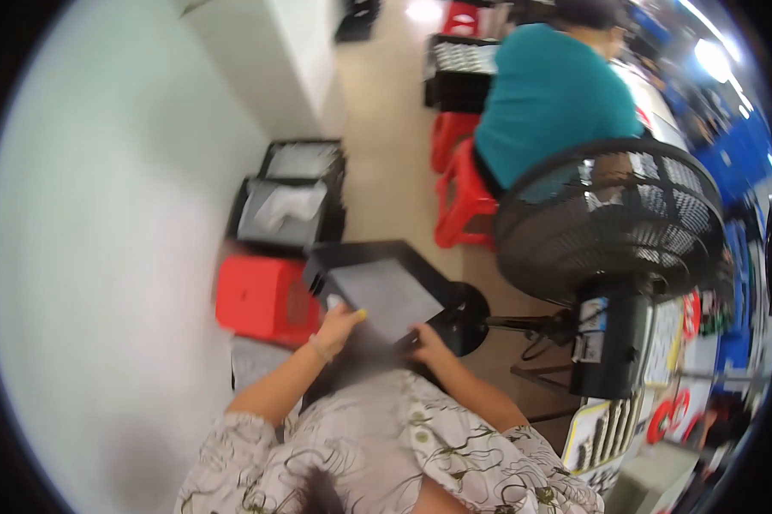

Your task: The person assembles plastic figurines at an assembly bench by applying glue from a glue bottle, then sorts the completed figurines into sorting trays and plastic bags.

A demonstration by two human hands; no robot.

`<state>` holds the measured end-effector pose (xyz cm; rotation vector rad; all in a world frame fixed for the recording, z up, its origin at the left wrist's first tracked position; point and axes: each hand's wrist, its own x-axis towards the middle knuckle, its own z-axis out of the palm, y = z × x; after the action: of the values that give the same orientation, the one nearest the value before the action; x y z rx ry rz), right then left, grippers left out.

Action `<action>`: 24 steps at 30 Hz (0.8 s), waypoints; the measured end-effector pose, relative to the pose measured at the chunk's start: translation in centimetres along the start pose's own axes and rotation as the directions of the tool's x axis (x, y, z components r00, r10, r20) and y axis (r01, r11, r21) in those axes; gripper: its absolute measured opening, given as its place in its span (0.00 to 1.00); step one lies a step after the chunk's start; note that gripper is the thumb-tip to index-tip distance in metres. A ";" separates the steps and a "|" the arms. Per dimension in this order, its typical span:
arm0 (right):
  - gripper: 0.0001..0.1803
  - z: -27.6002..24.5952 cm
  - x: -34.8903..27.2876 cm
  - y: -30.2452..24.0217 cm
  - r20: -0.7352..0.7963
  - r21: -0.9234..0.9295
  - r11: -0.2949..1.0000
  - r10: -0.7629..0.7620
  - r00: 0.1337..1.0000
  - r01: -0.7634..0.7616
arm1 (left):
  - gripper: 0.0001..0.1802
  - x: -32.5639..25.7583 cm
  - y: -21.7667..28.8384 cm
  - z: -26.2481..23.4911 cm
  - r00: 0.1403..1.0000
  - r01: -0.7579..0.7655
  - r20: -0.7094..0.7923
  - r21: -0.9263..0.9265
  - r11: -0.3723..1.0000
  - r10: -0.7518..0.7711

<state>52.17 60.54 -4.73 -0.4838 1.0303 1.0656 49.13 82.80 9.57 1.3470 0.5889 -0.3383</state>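
A black tray (369, 254) with a pale grey sheet (392, 295) lying in it is held tilted in front of my body. My left hand (338, 329) is closed on its near left edge, with something yellow at a fingertip and a bracelet at the wrist. On the near right edge, my right hand (429, 344) grips the same tray; some of its fingers are hidden. Blur covers the tray's nearest corner.
Left of the tray is a red stool (253, 295), with stacked black trays (242, 224) behind it by the wall. A black pedestal fan (613, 227) stands close on the right. Beyond it a person in a teal shirt (557, 98) sits near red stools (464, 201).
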 end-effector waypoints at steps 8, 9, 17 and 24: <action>0.29 9.6 -8.6 0.9 0.218 -0.296 0.951 -0.023 0.976 0.089 | 0.08 0.9 0.3 -0.8 0.980 0.126 -0.148 -0.052 0.991 -0.132; 0.29 9.8 -8.1 0.8 0.212 -0.288 0.953 -0.029 0.977 0.091 | 0.08 1.5 0.6 -1.1 0.981 0.132 -0.139 -0.051 0.990 -0.138; 0.28 15.5 -4.0 -0.9 0.155 -0.245 0.919 -0.277 0.948 0.309 | 0.10 4.8 10.6 -4.6 0.995 0.102 -0.010 -0.048 0.994 -0.103; 0.29 22.6 -0.4 -2.7 0.109 -0.166 0.971 -0.153 0.982 0.170 | 0.11 11.3 8.6 -11.4 0.983 0.140 -0.080 -0.239 0.961 -0.163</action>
<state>64.73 76.27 5.94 -0.6421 0.8023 1.0270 60.75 96.82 8.77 1.0995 0.7928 -0.3178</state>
